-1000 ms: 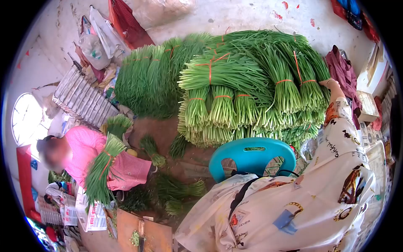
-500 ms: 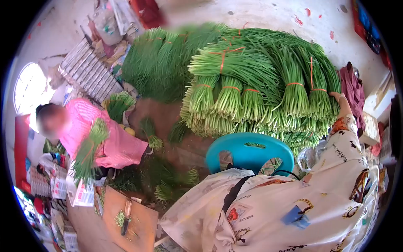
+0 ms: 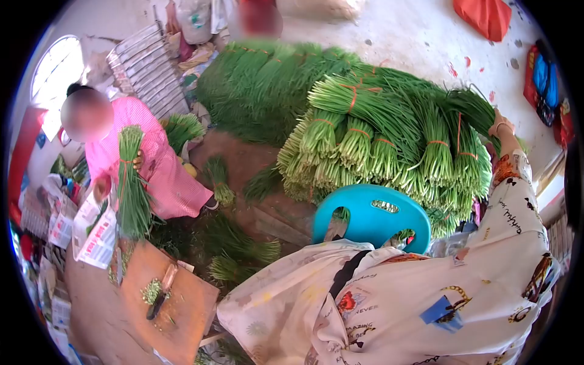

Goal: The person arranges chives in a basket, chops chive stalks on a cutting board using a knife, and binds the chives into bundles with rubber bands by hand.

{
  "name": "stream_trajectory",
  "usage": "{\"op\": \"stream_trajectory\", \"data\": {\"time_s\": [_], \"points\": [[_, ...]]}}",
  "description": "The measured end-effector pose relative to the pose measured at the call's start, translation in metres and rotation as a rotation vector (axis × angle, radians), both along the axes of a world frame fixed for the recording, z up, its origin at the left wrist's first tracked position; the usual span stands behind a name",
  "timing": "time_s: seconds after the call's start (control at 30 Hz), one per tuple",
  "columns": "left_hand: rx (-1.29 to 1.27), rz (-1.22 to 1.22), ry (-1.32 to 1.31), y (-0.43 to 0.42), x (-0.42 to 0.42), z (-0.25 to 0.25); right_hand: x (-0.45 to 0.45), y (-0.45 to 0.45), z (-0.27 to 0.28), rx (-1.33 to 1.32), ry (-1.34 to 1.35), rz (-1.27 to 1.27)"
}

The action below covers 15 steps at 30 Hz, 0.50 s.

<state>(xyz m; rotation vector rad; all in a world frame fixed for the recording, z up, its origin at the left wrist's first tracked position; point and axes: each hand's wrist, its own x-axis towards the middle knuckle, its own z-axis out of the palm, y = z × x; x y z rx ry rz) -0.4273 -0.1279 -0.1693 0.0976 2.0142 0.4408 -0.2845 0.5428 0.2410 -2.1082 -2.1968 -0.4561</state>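
My right hand (image 3: 502,125) reaches out to the far right end of a big pile of garlic chives (image 3: 401,131). Its fingers are closed around the dark leafy end of a chive bundle (image 3: 471,108), which bends across the top of the pile. Orange-red bands tie the bundles, and the pale cut stems face my side. One tied bundle (image 3: 347,96) lies crosswise on top. My printed sleeve (image 3: 517,201) stretches along the right. My left hand is out of the view.
A blue plastic stool (image 3: 372,204) stands between me and the pile. At left a co-worker in pink (image 3: 158,176) holds a chive bundle (image 3: 129,182). Below is a board (image 3: 173,301) with a knife (image 3: 159,301) on it. Loose chives (image 3: 234,246) lie on the floor.
My right hand has moved from the pile's right side up toward its back edge, now with chive leaves gathered in it. The co-worker's bundle has become more upright. The view has shifted.
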Motion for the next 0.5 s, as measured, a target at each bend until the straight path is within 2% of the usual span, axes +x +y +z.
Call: {"op": "stream_trajectory", "data": {"time_s": [0.07,0.1,0.17,0.27,0.5], "points": [[-0.038,0.045,0.028,-0.021,-0.011,-0.001,-0.024,-0.008,0.021,0.070,-0.273,0.130],[-0.060,0.069,0.040,-0.031,-0.014,0.000,-0.040,-0.014,0.033,0.093,-0.271,0.153],[-0.103,0.118,0.060,-0.058,-0.016,-0.005,-0.068,-0.039,0.051,0.171,-0.434,0.335],[-0.196,0.197,0.063,-0.091,-0.009,0.000,-0.125,-0.063,0.070,0.352,-0.407,0.686],[-0.410,0.442,0.001,-0.147,0.056,0.008,-0.249,-0.232,0.058,0.706,-0.122,1.535]]}}
